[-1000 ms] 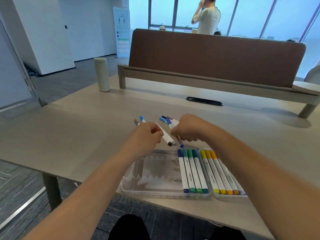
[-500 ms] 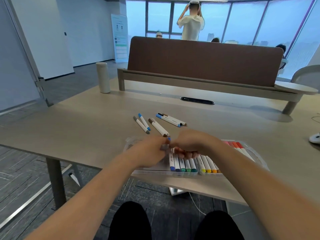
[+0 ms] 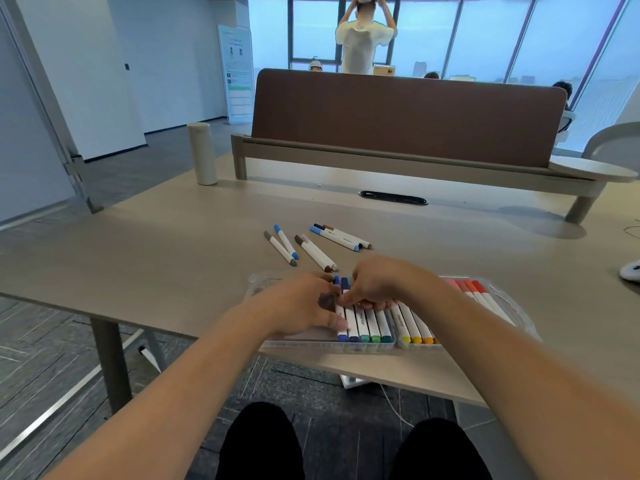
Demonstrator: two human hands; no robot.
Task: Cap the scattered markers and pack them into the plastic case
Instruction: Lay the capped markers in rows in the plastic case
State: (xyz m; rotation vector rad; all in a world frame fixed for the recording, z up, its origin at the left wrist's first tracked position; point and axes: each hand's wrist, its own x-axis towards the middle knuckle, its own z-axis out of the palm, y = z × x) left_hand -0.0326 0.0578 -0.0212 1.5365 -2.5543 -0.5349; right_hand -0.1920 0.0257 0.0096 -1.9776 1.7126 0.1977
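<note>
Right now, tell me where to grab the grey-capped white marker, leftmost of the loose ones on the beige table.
Pinch the grey-capped white marker at mid-barrel from above, leading with its open left side. It lies flat, and the blue-capped white marker lies close along its right, leaving little finger room there.

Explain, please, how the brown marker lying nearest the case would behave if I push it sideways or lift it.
The brown marker looks round and lies flat on the smooth table, so a sideways push would probably roll it. Its straight plastic body seems stiff and light, likely easy to pinch and lift.
</note>
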